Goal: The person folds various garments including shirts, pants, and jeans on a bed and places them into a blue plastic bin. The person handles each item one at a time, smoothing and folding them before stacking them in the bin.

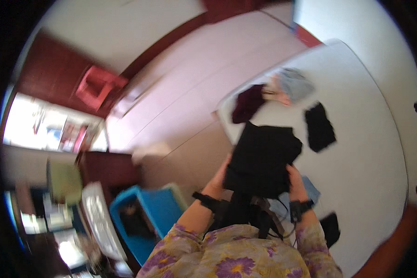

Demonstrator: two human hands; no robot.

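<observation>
Between my two hands I hold a folded black cloth (264, 156), raised in front of my body at the near left part of a white-covered table. My left hand (222, 173) grips its left edge and my right hand (294, 177) its right edge; the fingers are partly hidden by the cloth. Beyond it on the table lie a dark maroon cloth (249, 103) and a light grey cloth (295, 85) with a pinkish part. A smaller folded black cloth (319, 127) lies to the right. By my right forearm are a blue cloth (311, 191) and another black cloth (330, 229).
The white table (365, 156) stands near a pale wall at the right. At my lower left is a blue plastic chair or stool (163, 208) with something dark by it. A red plastic stool (97, 87) stands farther off by a doorway. Tiled floor runs between.
</observation>
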